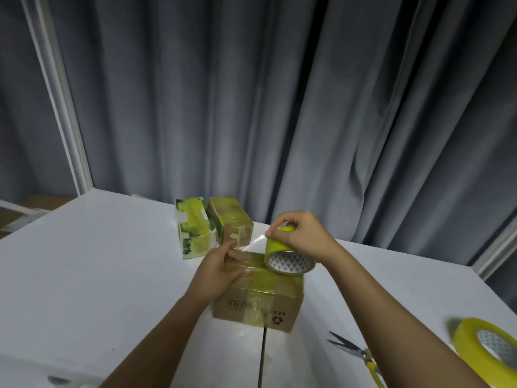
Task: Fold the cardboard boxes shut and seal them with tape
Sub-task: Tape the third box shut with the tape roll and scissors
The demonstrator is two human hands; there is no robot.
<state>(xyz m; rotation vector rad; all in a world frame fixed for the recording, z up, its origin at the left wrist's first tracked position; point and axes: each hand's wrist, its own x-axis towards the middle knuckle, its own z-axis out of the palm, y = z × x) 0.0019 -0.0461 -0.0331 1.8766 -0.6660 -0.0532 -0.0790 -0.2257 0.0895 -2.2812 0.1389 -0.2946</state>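
Scissors (361,357) lie lower right, near a spare roll (486,351). Centre frame: right hand (303,233) grips tape roll (288,254) above cardboard box (260,301); left hand (221,271) pinches the free tape end. Best keep the strip taut, centre it over the seam, then press down.

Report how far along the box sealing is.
Done: two taped boxes stand at the back. In hand: the right hand holds the tape roll over the front box, the left hand pulling the strip. Left: cutting with the scissors.
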